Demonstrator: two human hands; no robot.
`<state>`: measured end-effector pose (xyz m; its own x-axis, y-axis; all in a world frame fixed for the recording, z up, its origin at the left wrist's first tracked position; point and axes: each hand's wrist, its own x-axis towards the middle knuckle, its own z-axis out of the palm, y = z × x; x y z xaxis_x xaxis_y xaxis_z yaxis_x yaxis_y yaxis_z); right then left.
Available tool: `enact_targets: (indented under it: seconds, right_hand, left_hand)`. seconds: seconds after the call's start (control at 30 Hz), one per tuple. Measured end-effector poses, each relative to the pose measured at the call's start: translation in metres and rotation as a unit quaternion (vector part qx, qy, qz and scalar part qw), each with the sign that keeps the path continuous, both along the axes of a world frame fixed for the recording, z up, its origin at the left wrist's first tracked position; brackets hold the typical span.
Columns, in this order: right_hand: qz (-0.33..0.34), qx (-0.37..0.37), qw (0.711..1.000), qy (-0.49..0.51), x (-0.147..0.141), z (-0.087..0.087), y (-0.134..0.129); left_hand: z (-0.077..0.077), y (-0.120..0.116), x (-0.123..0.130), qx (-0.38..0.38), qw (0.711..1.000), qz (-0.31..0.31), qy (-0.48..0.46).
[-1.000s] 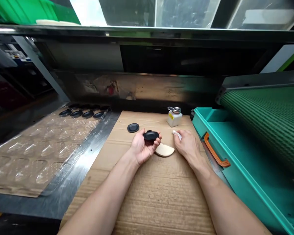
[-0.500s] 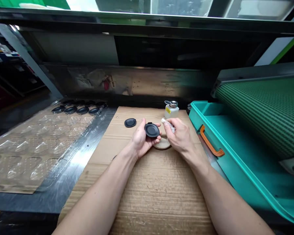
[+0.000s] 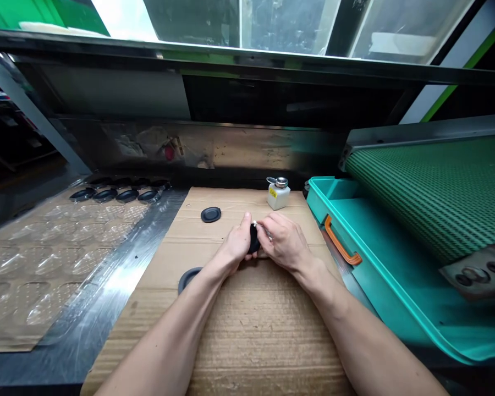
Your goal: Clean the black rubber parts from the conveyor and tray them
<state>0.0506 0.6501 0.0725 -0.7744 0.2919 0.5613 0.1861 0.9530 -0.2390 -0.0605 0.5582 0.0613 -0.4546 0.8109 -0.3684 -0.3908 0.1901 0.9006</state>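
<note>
Closest to us, our forearms reach in over a sheet of corrugated brown cardboard (image 3: 247,341), and our two hands meet at its middle. Our left hand (image 3: 235,242) has its fingers (image 3: 246,221) curled around a matte black oval rubber piece (image 3: 254,240), holding it on edge, so that most of it is hidden between the hands. Our right hand (image 3: 284,242) comes in close beside it, its fingers (image 3: 272,221) pinched narrow on a small white wad (image 3: 257,224), whose tip sits at the top edge of the black piece; what the wad is made of is too small to tell. Just past our left wrist, a curved black rubber rim (image 3: 187,277) lies on the cardboard, partly hidden by the forearm. Farther up the sheet lie a flat black oval disc (image 3: 210,214) and, nearer the far edge, a white plastic dispenser bottle (image 3: 275,197) with a metal pump top. To our left, a clear plastic blister tray (image 3: 53,261) rests on the steel tabletop (image 3: 107,297), with a row of black oval pieces (image 3: 115,195) along its far end. To our right sit a teal plastic bin (image 3: 388,275) with an orange handle (image 3: 341,247) and, beyond it, a green textured conveyor belt (image 3: 433,187)
</note>
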Motion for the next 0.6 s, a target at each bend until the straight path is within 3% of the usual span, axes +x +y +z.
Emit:
enact_targets:
  seconds: [0.13,0.6]
  right_hand:
    - [-0.007,0.049,0.999,-0.017,0.000,-0.002,0.004]
    - [0.040,0.036,0.998,0.021,-0.005,-0.010,0.014]
  left_hand:
    - [-0.002,0.003,-0.001,-0.027,0.988,-0.019,0.153]
    - [-0.007,0.005,-0.003,0.005,0.985,-0.037,0.171]
